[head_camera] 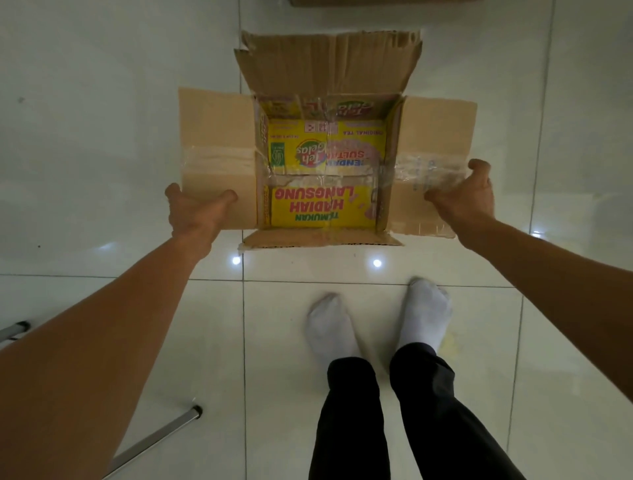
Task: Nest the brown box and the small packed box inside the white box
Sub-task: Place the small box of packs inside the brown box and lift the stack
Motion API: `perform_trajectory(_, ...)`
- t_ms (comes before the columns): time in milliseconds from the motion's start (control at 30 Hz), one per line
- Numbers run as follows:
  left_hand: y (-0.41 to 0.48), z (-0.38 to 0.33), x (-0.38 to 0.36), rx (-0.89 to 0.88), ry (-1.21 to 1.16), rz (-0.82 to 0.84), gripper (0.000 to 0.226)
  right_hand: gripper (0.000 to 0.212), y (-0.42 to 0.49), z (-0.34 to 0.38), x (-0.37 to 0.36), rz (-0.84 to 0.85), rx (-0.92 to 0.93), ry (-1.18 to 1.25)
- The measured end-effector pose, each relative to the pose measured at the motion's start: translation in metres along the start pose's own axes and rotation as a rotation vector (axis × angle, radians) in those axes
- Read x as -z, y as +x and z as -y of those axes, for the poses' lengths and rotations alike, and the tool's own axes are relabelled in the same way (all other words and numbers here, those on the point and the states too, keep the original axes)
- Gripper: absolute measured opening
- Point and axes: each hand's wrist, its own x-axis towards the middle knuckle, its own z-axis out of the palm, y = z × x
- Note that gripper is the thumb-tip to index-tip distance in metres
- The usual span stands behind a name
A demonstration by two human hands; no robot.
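An open cardboard box (327, 68) sits on the white tiled floor in front of me, all of its flaps spread outward. Inside it lies a yellow printed tea box (322, 209) with red and green lettering and clear tape across its closed top. My left hand (195, 214) grips the near corner of the left flap (215, 130). My right hand (462, 195) grips the outer edge of the right flap (442, 123), thumb on top. Which of these is the task's white, brown or small packed box I cannot tell.
My two feet in white socks (376, 318) stand just behind the box. Metal legs (161, 438) of some frame angle in at the lower left. The edge of another brown box (342, 2) shows at the top of the view.
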Motion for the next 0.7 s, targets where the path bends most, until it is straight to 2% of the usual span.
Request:
perform_trajectory(100, 0.002, -0.004, -0.005, 0.007, -0.024, -0.064, 0.081, 0.077, 0.009, 0.003, 0.000, 0.054, -0.133, 0.130)
perform_trajectory(233, -0.003, -0.011, 0.000, 0.002, 0.076, -0.189, 0.059, 0.072, 0.009, 0.010, 0.007, -0.006, -0.134, 0.114)
perform_trajectory(300, -0.006, -0.016, 0.006, -0.103, 0.114, -0.208, 0.037, 0.059, 0.005, 0.016, 0.014, -0.003, -0.122, 0.135)
perform_trajectory(367, -0.010, -0.022, 0.009, -0.245, 0.158, -0.155, 0.026, 0.039, 0.002, 0.022, 0.018, 0.049, -0.096, 0.177)
perform_trajectory(433, -0.017, -0.030, 0.008, -0.392, 0.205, -0.059, 0.023, 0.025, -0.004, 0.030, 0.021, 0.120, -0.071, 0.191)
perform_trajectory(500, -0.026, -0.036, 0.007, -0.508, 0.258, -0.010, 0.027, 0.022, -0.010, 0.038, 0.021, 0.176, -0.040, 0.187)
perform_trajectory(700, -0.060, -0.060, 0.022, -0.527, 0.215, -0.044, 0.034, 0.013, -0.041, 0.059, 0.047, 0.149, 0.035, 0.203)
